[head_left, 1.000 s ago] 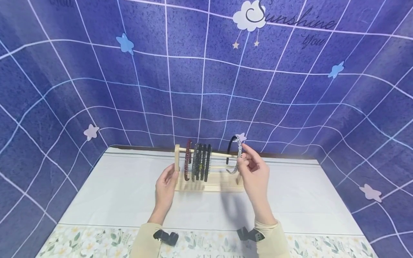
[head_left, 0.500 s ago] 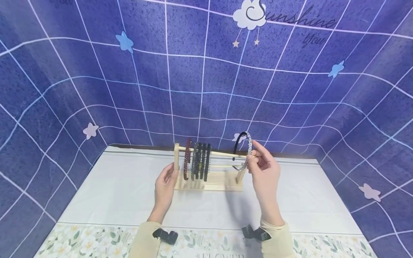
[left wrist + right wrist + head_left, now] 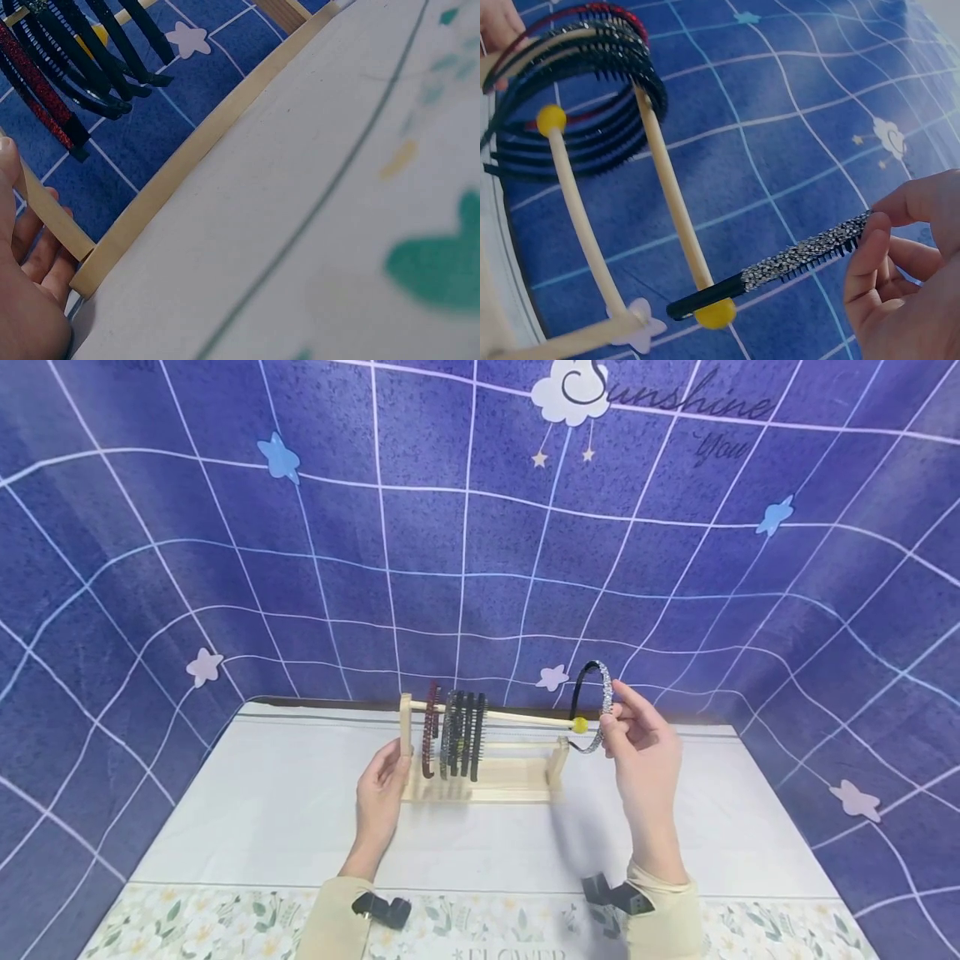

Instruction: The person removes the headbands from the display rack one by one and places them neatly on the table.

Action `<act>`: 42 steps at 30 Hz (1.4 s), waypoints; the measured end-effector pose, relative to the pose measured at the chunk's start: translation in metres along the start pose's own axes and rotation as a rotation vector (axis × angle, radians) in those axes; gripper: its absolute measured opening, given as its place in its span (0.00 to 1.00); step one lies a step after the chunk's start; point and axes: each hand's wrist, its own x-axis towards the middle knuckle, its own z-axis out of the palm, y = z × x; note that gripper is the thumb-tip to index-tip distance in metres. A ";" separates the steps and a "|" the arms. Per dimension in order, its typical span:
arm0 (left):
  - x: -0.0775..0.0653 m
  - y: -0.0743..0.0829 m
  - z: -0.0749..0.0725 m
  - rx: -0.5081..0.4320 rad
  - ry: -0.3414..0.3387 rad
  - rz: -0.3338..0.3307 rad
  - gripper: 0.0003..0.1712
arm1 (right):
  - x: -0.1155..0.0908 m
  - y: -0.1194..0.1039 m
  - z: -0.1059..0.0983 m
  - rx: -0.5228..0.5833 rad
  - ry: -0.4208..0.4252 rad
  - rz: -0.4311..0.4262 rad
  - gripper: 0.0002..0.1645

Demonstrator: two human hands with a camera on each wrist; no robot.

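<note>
My right hand (image 3: pixel 645 752) pinches a silver glittery headband (image 3: pixel 607 689) with black comb teeth between thumb and fingers. That headband stands at the right end of the upper rod, beside its yellow ball (image 3: pixel 580 725); I cannot tell whether its loop still surrounds the ball. In the right wrist view, one black tip (image 3: pixel 705 298) crosses in front of the rod end. My left hand (image 3: pixel 381 797) holds the left upright (image 3: pixel 406 727) of a wooden headband rack (image 3: pixel 517 772). Toward the left of the rods hang several dark toothed headbands (image 3: pixel 468 735) and a red glittery headband (image 3: pixel 429 739).
The rack stands on a white cloth (image 3: pixel 277 802) with a floral border. Its short right upright (image 3: pixel 557 764) carries the lower rod, which ends in another yellow ball (image 3: pixel 551 119). Behind rises a blue grid-patterned curtain (image 3: pixel 420 568).
My right hand has carried the silver headband rightward along the upper rod to its end, and the yellow ball there has come into sight. My left hand stays on the left upright.
</note>
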 end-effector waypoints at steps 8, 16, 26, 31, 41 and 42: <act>0.000 0.000 -0.001 -0.001 -0.004 0.000 0.26 | 0.006 -0.002 -0.014 -0.003 0.002 -0.011 0.26; 0.000 -0.001 0.004 -0.005 -0.023 -0.015 0.25 | 0.008 -0.003 -0.032 -0.119 0.002 0.048 0.29; 0.000 0.005 0.006 -0.017 -0.021 -0.006 0.26 | 0.016 0.007 -0.069 -0.627 -0.175 0.043 0.25; 0.002 0.003 0.003 -0.014 -0.022 -0.006 0.26 | 0.017 0.019 -0.080 -0.735 -0.251 0.018 0.21; -0.001 0.000 -0.003 0.000 -0.027 -0.025 0.28 | 0.013 0.049 -0.100 -0.737 -0.337 -0.052 0.17; -0.001 0.000 -0.004 0.002 -0.027 -0.026 0.28 | 0.013 0.050 -0.103 -0.739 -0.342 -0.050 0.17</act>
